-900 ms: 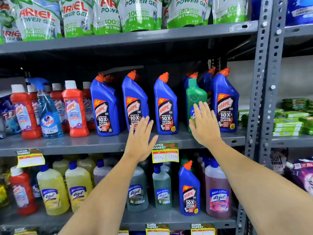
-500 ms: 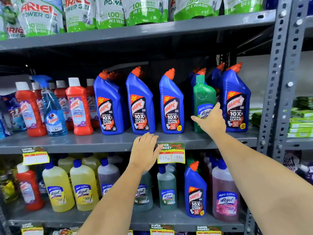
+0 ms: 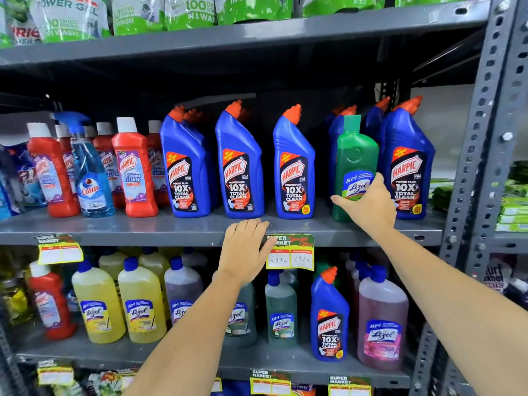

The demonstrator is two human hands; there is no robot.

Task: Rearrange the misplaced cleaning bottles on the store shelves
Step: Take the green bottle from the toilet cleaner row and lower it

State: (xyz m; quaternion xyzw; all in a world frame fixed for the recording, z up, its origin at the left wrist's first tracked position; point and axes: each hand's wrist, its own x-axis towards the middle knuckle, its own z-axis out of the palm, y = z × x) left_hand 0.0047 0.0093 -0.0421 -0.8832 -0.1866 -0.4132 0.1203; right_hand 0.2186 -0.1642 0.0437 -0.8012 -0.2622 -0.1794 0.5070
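One green plastic Lizol bottle (image 3: pixel 355 164) among blue Harpic bottles (image 3: pixel 409 164) | right hand (image 3: pixel 368 207) wraps its base, grip partial | left hand (image 3: pixel 245 250) flat, released on grey metal shelf edge (image 3: pixel 114 232) | risk: lifting knocks neighbours either side of right hand

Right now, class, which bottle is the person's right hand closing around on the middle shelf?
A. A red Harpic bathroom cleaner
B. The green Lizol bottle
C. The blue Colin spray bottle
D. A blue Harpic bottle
B: the right hand wraps the lower part of the green Lizol bottle, which stands among blue Harpic bottles.
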